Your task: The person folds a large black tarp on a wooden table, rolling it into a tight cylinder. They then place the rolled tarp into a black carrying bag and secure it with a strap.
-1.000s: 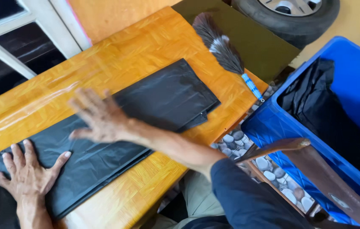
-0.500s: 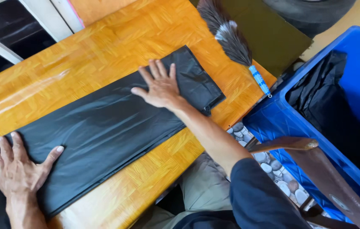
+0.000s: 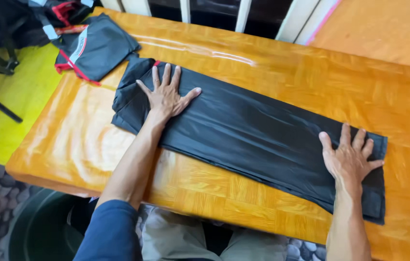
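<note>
On black cloth (image 3: 258, 130), both hands (image 3: 166, 94) flat.

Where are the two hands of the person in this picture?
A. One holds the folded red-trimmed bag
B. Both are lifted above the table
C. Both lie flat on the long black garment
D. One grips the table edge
C: the left hand and the right hand both press, fingers spread, on the black garment, one near each end.

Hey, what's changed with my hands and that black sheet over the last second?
The view swung round, so the black sheet now lies fully in sight. Each of the hands now presses flat on one end of it: left hand at the bunched end, right hand at the squared end. Nothing was picked up or let go; the sheet stays flat on the wooden table.
</note>
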